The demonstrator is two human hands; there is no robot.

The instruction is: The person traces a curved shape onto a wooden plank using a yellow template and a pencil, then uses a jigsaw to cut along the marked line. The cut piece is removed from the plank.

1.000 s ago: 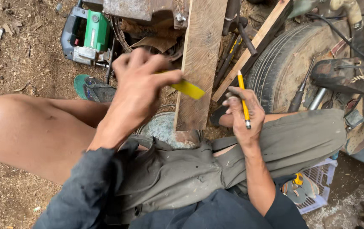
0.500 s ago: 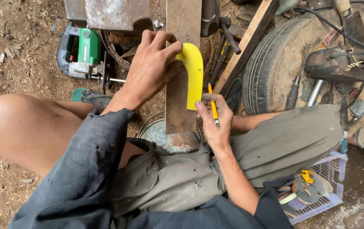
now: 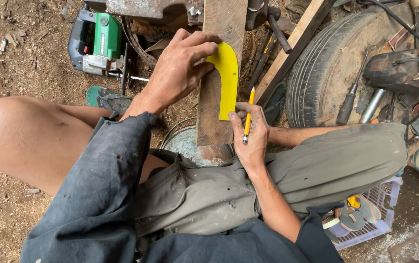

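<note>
A curved yellow template [image 3: 226, 80] lies flat on a wooden plank [image 3: 216, 122] that runs away from me between my knees. My left hand [image 3: 177, 73] presses the template's upper end against the plank, fingers spread over it. My right hand [image 3: 251, 136] grips a yellow pencil [image 3: 247, 117], held upright beside the template's lower right edge, with its point up near the plank's edge. The plank's near end rests on a round metal container [image 3: 185, 143].
A green and grey jigsaw [image 3: 97, 44] lies on the sawdust-covered ground at upper left. A tyre [image 3: 331, 68] with screwdrivers and tools stands at right, a slanted wooden batten [image 3: 297, 44] beside it. A white plastic basket [image 3: 365, 219] sits by my right thigh.
My left hand has laid the yellow template flat on the plank and now presses it down. My right hand has brought the pencil in beside the template's lower edge.
</note>
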